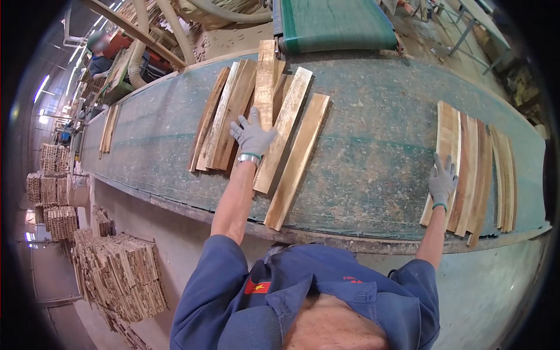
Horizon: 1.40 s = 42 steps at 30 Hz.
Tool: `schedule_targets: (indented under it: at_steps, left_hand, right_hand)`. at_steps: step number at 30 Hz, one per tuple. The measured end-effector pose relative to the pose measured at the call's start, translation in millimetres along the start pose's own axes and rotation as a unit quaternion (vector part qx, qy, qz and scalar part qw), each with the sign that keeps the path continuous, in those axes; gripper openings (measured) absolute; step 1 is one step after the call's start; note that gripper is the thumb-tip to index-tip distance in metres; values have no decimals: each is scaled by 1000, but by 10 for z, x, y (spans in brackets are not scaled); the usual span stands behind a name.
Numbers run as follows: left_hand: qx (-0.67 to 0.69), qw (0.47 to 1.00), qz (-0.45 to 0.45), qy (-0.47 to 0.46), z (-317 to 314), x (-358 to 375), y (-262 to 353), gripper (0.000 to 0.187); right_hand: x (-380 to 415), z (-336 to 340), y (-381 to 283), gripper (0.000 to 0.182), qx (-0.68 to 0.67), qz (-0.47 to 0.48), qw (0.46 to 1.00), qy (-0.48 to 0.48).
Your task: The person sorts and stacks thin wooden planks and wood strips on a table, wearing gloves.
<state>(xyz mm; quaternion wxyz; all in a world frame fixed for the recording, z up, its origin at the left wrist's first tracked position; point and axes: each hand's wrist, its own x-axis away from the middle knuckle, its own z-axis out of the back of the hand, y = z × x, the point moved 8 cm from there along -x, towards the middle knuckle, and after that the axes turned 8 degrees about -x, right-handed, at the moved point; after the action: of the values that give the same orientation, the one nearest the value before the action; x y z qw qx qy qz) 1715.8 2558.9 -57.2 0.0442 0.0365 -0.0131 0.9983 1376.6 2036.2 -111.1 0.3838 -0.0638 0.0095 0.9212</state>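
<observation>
My left hand [252, 135], in a grey glove, rests flat with fingers spread on a loose pile of several wooden slats [233, 111] lying on the green conveyor belt [373, 157]. One slat [297, 160] lies apart at the pile's right edge, reaching toward the belt's near rim. My right hand [442, 181], also gloved, presses flat on the leftmost slat [448, 134] of a second group of several slats [484, 175] at the right. Neither hand grips anything.
A second, narrower belt [332, 23] feeds in from the back. A few slats [108, 128] lie further along the belt at left. Stacked slat bundles [119, 274] stand on the floor at lower left. Another person [100, 55] works at the far left.
</observation>
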Motion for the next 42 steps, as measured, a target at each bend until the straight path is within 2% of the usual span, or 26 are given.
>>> schedule_targets:
  at_steps: [3, 6, 7, 9, 11, 14, 15, 17, 19, 22, 23, 25, 28, 31, 36, 38, 40, 42]
  left_hand:
    - [28, 993, -46, 110, -187, 100, -230, 102]
    - [59, 988, -43, 133, -288, 140, -448, 102]
    - [-24, 988, -16, 149, -334, 99, -583, 101]
    - [-42, 996, 61, 47, 20, 195, -783, 101]
    - [-41, 993, 108, -38, 32, 60, -1067, 102]
    - [18, 994, 105, 8, 78, -66, -1510, 106]
    - [-26, 996, 83, 28, -77, -211, -1659, 106]
    - [-12, 997, 78, 10, -9, -226, -1713, 106]
    - [-20, 997, 73, 25, 18, -200, -1766, 106]
    - [2, 997, 60, 46, -41, -259, -1985, 105]
    - [7, 998, 60, 24, -74, -301, -2076, 105]
    - [4, 998, 60, 36, -56, -279, -2277, 106]
    - [-10, 996, 61, 60, -98, -313, -2629, 106]
    - [-14, 995, 66, 79, -103, -383, -2948, 106]
    - [-32, 989, 109, 92, -177, -632, -3546, 106]
    - [-100, 978, 154, 102, 150, -458, -3406, 104]
    - [-101, 981, 116, 121, 204, -407, -3115, 101]
    - [-21, 992, -5, 127, 83, -397, -2636, 97]
  right_hand:
    - [78, 118, 215, 53, 50, -31, 998, -22]
    - [339, 220, 132, 55, 59, -91, 994, 32]
    - [477, 216, -24, 55, 4, -59, 996, 64]
    - [970, 195, -356, 56, -102, 5, 987, 120]
    - [1496, 173, -847, 57, -137, 53, 985, 95]
    - [2082, 122, -1560, 60, -237, 94, 965, 60]
    - [2201, 148, -1856, 61, -265, 113, 956, 56]
    - [2397, 239, -2449, 64, -320, 148, 936, -10]
    - [2531, 543, -3050, 67, -316, 226, 922, 1]
    - [2586, 429, -3627, 70, -347, 266, 899, -31]
    - [2596, 398, -3715, 73, -333, 257, 907, -25]
    - [2631, 359, -3844, 77, -305, 239, 922, -15]
    - [2687, 498, -3939, 87, -287, 157, 943, -67]
    - [2868, 474, -4095, 98, -245, 133, 955, -101]
    - [2908, 472, -3812, 79, -305, 37, 951, -42]
    - [2878, 344, -3586, 75, -315, 10, 949, -25]
    - [2845, 362, -3426, 70, -296, 2, 955, 20]
    - [2760, 376, -3279, 67, -279, -3, 959, 45]
